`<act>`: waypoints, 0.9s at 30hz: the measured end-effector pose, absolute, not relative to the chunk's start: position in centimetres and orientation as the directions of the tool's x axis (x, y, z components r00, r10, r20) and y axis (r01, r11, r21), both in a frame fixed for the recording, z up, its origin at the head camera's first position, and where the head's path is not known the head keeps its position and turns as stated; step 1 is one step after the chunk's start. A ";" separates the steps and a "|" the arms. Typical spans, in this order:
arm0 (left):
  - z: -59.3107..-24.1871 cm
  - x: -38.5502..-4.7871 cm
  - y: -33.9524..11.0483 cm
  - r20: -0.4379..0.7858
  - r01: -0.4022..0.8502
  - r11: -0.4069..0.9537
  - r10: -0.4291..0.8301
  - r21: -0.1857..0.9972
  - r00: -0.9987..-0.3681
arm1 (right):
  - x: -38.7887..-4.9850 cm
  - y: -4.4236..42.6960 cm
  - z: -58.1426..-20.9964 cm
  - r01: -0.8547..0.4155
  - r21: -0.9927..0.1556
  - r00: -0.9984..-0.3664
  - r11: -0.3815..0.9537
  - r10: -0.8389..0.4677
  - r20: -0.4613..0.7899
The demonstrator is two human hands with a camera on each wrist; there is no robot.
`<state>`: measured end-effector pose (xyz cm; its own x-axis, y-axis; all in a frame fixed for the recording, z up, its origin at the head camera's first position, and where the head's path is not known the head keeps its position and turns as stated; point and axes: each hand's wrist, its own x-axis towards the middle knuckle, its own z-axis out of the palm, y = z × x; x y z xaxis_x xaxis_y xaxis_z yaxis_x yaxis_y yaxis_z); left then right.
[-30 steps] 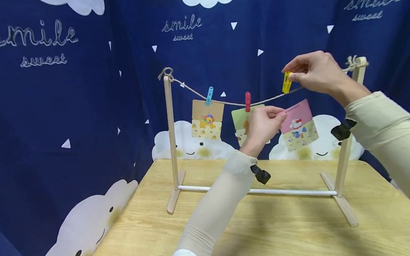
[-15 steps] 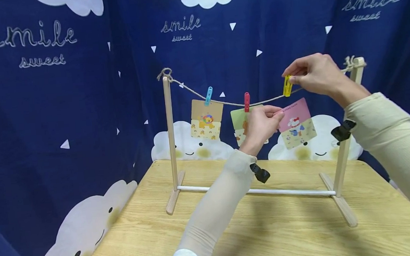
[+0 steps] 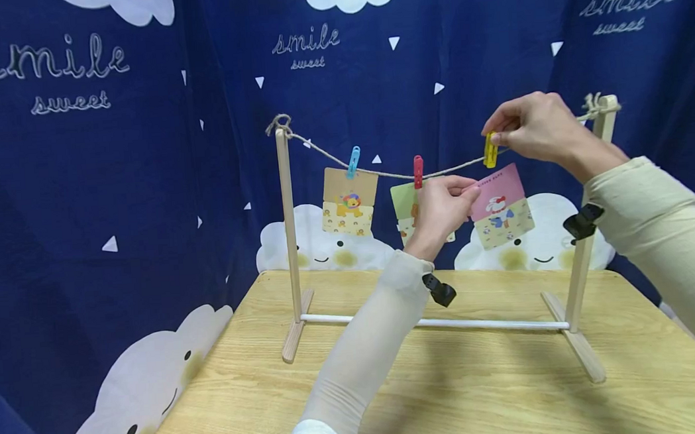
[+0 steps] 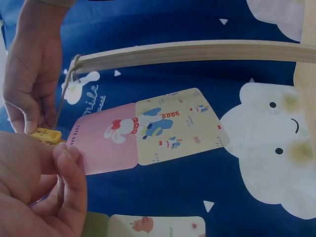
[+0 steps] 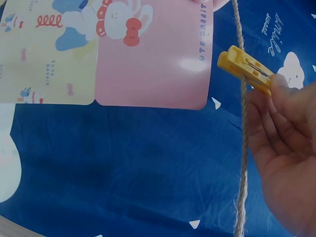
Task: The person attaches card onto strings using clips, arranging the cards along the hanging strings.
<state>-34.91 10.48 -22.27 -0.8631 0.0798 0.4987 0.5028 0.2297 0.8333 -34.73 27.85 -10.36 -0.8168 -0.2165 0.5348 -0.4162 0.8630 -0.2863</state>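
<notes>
My left hand (image 3: 441, 210) pinches the upper left corner of a pink and cream rabbit card (image 3: 505, 210), which hangs tilted just below the twine (image 3: 460, 165). In my right hand (image 3: 538, 126) a yellow clothespin (image 3: 491, 150) is held between thumb and fingers. The right wrist view has the clothespin (image 5: 247, 68) across the twine (image 5: 244, 148), its tip pointing toward the pink card (image 5: 153, 69) with a gap between them. Left of the hands, a red clothespin (image 3: 418, 171) holds a green card (image 3: 404, 203), partly hidden by my left hand. A blue clothespin (image 3: 353, 162) holds a lion card (image 3: 349, 202).
Twine runs between two wooden posts, a left post (image 3: 289, 227) and a right post (image 3: 584, 275), joined low by a white rod (image 3: 491, 324). The stand rests on a wooden table (image 3: 484, 394). Behind hangs a blue curtain (image 3: 160, 188) with clouds.
My right hand has lowered the yellow clothespin slightly, down onto the twine and a little to the right. The rabbit card has risen slightly. My left hand has barely moved.
</notes>
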 end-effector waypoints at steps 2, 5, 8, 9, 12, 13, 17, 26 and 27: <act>-22.2 -34.9 10.5 0.495 0.498 0.230 0.074 0.836 -0.866 | -34.7 27.9 -10.4 -0.413 -0.285 -0.822 0.865 -0.219 0.526; -22.1 -35.0 10.5 0.494 0.495 0.231 0.066 0.838 -0.867 | -34.7 28.1 -10.5 -0.413 -0.287 -0.828 0.865 -0.225 0.513; -22.1 -35.1 10.5 0.494 0.494 0.224 0.063 0.840 -0.867 | -34.8 28.2 -10.6 -0.413 -0.291 -0.834 0.863 -0.230 0.501; -22.0 -35.1 10.5 0.493 0.494 0.222 0.062 0.841 -0.868 | -34.8 28.3 -10.6 -0.413 -0.295 -0.836 0.862 -0.231 0.497; -22.0 -35.2 10.5 0.499 0.500 0.210 0.058 0.840 -0.864 | -34.9 28.3 -10.8 -0.411 -0.304 -0.844 0.860 -0.232 0.484; -22.0 -35.2 10.5 0.500 0.500 0.208 0.055 0.841 -0.864 | -34.9 28.2 -10.8 -0.409 -0.307 -0.846 0.859 -0.232 0.481; -22.1 -35.3 10.5 0.513 0.512 0.198 0.048 0.836 -0.857 | -34.9 28.1 -10.9 -0.413 -0.307 -0.847 0.857 -0.237 0.477; -22.2 -35.4 10.4 0.526 0.525 0.198 0.052 0.828 -0.849 | -34.7 28.1 -10.9 -0.403 -0.323 -0.861 0.856 -0.235 0.452; -22.2 -35.4 10.4 0.527 0.525 0.200 0.051 0.827 -0.848 | -34.7 28.1 -10.9 -0.399 -0.326 -0.865 0.857 -0.234 0.444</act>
<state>-35.42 10.43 -22.19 -0.8485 0.0512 0.5268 0.5255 0.1997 0.8270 -34.68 28.14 -10.91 -0.8652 -0.2336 0.4436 -0.3986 0.8573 -0.3259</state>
